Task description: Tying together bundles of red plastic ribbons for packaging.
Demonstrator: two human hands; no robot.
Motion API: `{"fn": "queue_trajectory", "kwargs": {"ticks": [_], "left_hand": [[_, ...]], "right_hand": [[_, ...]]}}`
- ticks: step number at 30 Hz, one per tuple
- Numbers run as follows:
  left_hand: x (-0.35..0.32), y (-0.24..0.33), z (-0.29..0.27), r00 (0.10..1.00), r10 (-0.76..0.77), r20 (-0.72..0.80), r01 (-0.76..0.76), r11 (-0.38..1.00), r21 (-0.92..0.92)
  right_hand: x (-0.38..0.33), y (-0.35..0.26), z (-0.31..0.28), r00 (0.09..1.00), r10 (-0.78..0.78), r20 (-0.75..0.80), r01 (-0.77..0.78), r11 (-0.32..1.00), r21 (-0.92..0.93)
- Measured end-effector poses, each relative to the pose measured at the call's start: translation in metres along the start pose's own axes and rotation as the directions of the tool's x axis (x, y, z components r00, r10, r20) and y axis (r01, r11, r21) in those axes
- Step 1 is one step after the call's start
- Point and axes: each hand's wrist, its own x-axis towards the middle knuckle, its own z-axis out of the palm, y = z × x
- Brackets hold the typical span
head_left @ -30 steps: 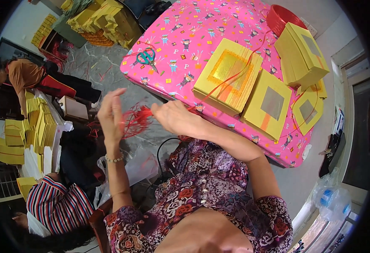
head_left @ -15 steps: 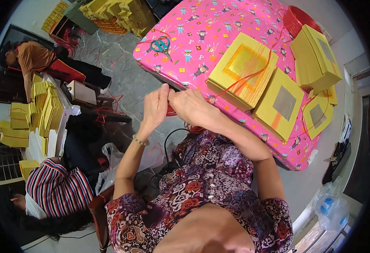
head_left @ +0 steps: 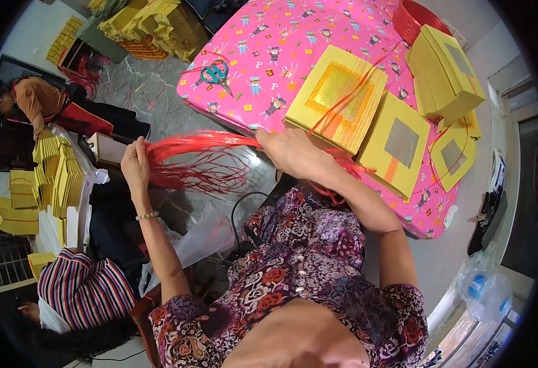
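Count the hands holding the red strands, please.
2: the left hand, left of the pink-covered table, and the right hand, by the table's near edge, both gripping the red strands.

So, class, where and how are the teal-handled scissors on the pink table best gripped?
Probably by the handle loops, from above and the person's left. The scissors lie flat on the table, loops toward its left end and blades pointing toward its near edge, so this should avoid the blades.
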Motion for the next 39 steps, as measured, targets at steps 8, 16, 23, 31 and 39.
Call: {"fn": "queue_trajectory", "kwargs": {"ticks": [8, 16, 23, 31, 39], "left_hand": [[-0.054, 0.135, 0.057, 0.893, 0.261, 0.367, -0.071, 0.886, -0.458], [-0.075, 0.084, 0.07, 0.948, 0.259, 0.184, -0.229, 0.958, -0.171], [-0.044, 0.05, 0.039, 0.953, 0.271, 0.135, -0.269, 0.962, -0.033], [-0.046, 0.132, 0.044, 0.554, 0.548, 0.627, -0.083, 0.786, -0.613], [-0.046, 0.128, 0.039, 0.272, 0.453, 0.849, 0.13, 0.857, -0.499]], "right_hand": [[0.02, -0.042, 0.013, 0.956, -0.229, -0.186, 0.18, 0.952, -0.246], [0.005, -0.014, 0.013, 0.997, -0.081, 0.005, 0.081, 0.996, -0.026], [-0.003, -0.007, 0.004, 0.982, -0.154, -0.108, 0.134, 0.976, -0.172], [0.012, -0.041, 0.007, 0.956, -0.251, -0.152, 0.22, 0.956, -0.193], [0.006, -0.032, -0.008, 0.957, -0.279, -0.077, 0.281, 0.96, 0.017]]}}
